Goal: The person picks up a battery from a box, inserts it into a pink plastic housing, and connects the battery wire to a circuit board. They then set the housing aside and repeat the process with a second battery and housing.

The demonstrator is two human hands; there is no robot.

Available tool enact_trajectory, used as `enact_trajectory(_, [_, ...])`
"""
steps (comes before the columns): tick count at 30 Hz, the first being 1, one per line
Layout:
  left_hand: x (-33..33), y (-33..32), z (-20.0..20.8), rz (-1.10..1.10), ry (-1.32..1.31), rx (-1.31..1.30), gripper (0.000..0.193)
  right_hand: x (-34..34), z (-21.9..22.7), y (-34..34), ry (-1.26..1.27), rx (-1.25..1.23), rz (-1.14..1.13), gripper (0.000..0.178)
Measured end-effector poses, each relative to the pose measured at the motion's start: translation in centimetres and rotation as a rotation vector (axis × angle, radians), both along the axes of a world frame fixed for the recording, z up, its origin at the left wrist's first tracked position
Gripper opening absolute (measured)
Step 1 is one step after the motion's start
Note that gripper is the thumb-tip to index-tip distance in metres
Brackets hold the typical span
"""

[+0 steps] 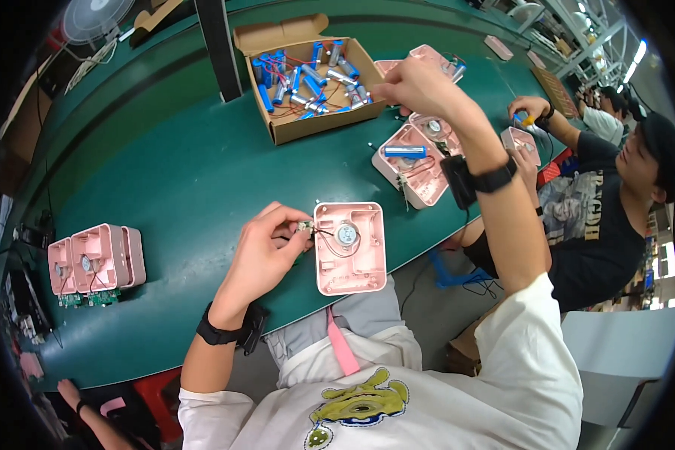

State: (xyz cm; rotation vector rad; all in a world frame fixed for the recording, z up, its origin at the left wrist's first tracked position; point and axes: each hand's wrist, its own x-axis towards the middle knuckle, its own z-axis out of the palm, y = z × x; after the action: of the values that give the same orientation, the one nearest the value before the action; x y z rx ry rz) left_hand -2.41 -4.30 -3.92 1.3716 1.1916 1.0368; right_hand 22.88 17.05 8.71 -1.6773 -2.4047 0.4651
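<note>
My left hand (262, 251) pinches a small green circuit board (305, 228) between thumb and fingertips. Thin wires run from it into an open pink plastic housing (326, 281) at the table's near edge. A round silver speaker (346, 234) sits inside that housing. Over the right end of a cardboard box (300, 133), my right hand (420, 84) reaches out with its fingers bent and apart, and I see nothing held in it. Blue cylindrical batteries (313, 85) with red and black wires lie loose in the box.
Right of the box, an open pink housing (421, 191) holds a blue battery (405, 151). More pink housings (97, 255) stand at the left of the green table (180, 180). A metal post (219, 52) rises behind. A co-worker (592, 210) at the right handles another housing (520, 142).
</note>
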Motion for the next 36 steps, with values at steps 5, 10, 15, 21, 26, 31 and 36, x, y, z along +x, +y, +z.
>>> enact_trajectory(5, [0.3, 0.4, -0.9, 0.005, -0.068, 0.030, 0.017, 0.0, -3.0, 2.9, 0.255, -0.195, -0.036, 0.028])
enact_trajectory(10, [0.0, -0.2, 0.3, -0.030, -0.041, -0.065, 0.017, -0.8, -1.9, 0.8, 0.722, -0.142, 0.060, 0.026])
enact_trajectory(15, [-0.1, -0.5, -0.2, -0.018, -0.109, -0.093, 0.017, -2.3, 0.8, -1.3, 1.089, 0.010, 0.228, 0.028])
enact_trajectory(21, [-0.3, -0.2, -1.0, -0.009, -0.186, -0.107, 0.016, -1.6, 2.8, -6.2, 1.262, -0.028, 0.276, 0.028])
enact_trajectory(26, [-0.8, -0.6, -1.6, 0.007, -0.200, -0.091, 0.016, -0.9, -0.1, -9.9, 1.327, -0.237, 0.356, 0.030])
enact_trajectory(31, [-0.8, -0.3, -2.1, -0.008, -0.202, -0.084, 0.016, -0.6, -2.8, -13.9, 1.249, -0.411, 0.297, 0.027])
enact_trajectory(36, [-1.7, -1.1, -2.2, -0.047, -0.154, -0.125, 0.016, -0.5, -6.5, -15.2, 1.219, -0.478, 0.200, 0.026])
